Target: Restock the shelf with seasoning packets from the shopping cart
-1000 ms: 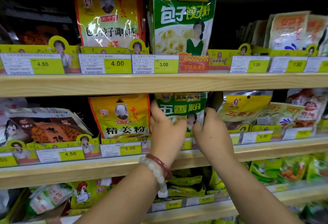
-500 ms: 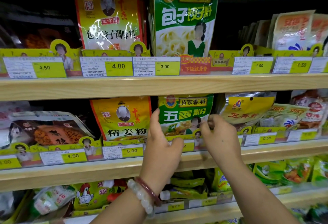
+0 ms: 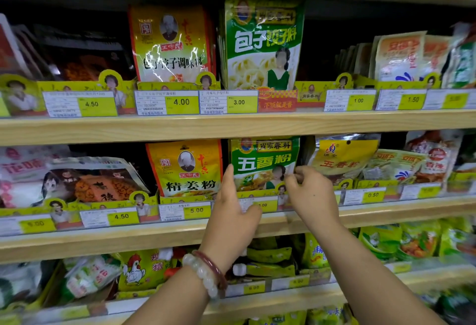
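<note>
While both forearms are raised from the lower edge of the frame, the left hand (image 3: 233, 218) is held with fingers straight, laid against the left edge of the green seasoning packet (image 3: 264, 163). The packet's right edge is pinched by the curled fingers of the right hand (image 3: 313, 193). Upright at frame centre, the packet is seated on the middle shelf (image 3: 103, 241), beside a yellow packet (image 3: 186, 169).

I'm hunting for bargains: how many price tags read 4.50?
2. One 4.50 tag sits at the upper shelf's left; the second 4.50 tag on the middle shelf, left of the 5.00 tag. Blurred tags may hide more.
</note>
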